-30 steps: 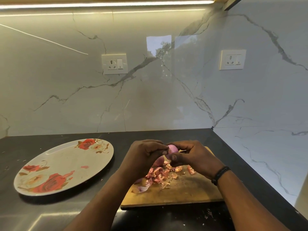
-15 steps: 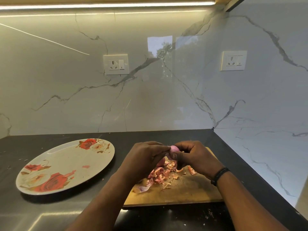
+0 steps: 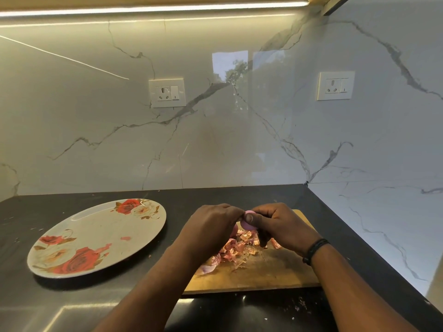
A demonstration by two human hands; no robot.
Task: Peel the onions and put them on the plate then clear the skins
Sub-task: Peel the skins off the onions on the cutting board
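Pink and pale, the small onion (image 3: 248, 221) sits between both hands above the far edge of the wooden chopping board (image 3: 263, 274), which lies at the counter's (image 3: 96, 307) right side, near the back corner. Only a rounded part of the onion shows; which way its long axis runs cannot be told, since the fingers hide most of it. The right hand (image 3: 280, 226) curls round it, the thumb pressed on its near face. The left hand (image 3: 211, 226) meets it from the left with fingers bent and tips pinched at the onion's top edge, whether on a skin or the flesh is not clear. A second pink onion (image 3: 234, 232) peeks out just below the left hand, on the board. Loose skins (image 3: 236, 248) lie heaped on the board under the hands, and a few scraps dot the counter's near edge. The rose-patterned plate (image 3: 96, 238) rests on the counter's left side, well apart from the board.
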